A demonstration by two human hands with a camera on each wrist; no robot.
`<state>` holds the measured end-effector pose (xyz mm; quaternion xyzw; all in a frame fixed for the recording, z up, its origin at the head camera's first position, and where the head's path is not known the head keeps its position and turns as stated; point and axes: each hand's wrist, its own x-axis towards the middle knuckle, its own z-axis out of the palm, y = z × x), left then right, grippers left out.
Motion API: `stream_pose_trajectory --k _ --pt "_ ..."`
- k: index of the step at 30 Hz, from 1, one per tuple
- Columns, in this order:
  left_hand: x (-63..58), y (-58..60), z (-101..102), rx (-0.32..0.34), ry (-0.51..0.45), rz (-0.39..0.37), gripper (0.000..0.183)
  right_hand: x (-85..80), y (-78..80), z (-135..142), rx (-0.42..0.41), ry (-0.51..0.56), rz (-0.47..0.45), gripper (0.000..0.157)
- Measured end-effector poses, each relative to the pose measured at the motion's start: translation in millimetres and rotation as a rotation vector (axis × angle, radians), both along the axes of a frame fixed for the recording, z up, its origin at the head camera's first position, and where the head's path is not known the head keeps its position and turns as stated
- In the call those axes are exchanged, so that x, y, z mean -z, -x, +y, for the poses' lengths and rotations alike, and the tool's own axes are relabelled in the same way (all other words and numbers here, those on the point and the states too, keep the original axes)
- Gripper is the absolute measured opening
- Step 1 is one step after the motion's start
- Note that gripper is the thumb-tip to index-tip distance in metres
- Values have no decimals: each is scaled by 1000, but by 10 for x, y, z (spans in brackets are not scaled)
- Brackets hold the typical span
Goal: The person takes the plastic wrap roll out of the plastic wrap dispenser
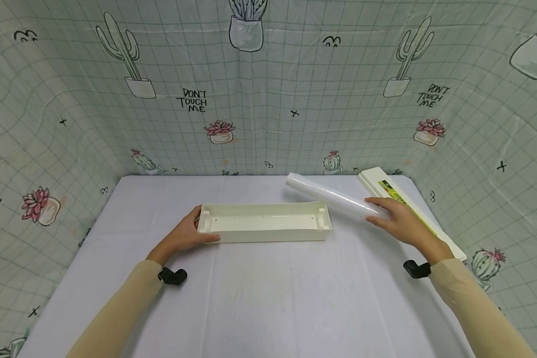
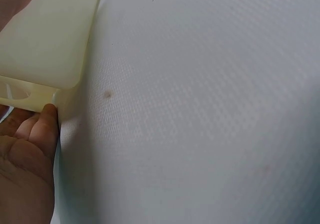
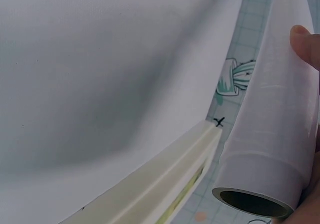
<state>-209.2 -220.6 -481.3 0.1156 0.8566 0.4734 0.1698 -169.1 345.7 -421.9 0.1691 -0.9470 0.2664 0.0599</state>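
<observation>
A long cream plastic box (image 1: 264, 234), its top uncovered, lies across the middle of the table. At its left end my left hand (image 1: 189, 232) grips the box, thumb along the front wall and fingers behind the end; the left wrist view shows fingertips (image 2: 47, 119) against the end wall. My right hand (image 1: 396, 219) holds a roll of clear plastic wrap (image 1: 333, 195) near its right end, raised above the table. In the right wrist view the roll's hollow core (image 3: 255, 202) shows, with the thumb (image 3: 305, 42) on the film.
A long cream lid (image 1: 376, 175) with a green and yellow label lies slantwise along the table's right edge, partly under my right hand and arm. White cloth (image 1: 268, 298) covers the table. Patterned curtain fabric (image 1: 268, 99) hangs around the back and sides.
</observation>
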Motion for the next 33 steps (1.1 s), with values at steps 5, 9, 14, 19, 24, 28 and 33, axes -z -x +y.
stream_pose_trajectory --k 5,9,14,19,24,28,33 --pt "1 0 -4 2 2 -2 110 20 -2 32 14 -3 -5 48" --pt "3 4 -6 2 1 -1 110 30 -12 52 26 -6 -15 49" --pt "-7 -1 -3 4 -13 -2 109 31 -22 69 29 -2 -45 50" --pt "-4 0 -9 5 -20 -3 109 59 -14 91 27 -6 -38 49" --pt "2 6 -10 6 -18 -2 109 104 -23 114 30 8 -4 47" --pt "10 8 -8 7 -17 2 109 130 -37 124 30 20 13 46" --pt "31 8 -2 5 -11 3 110 132 -62 146 44 8 -11 47"
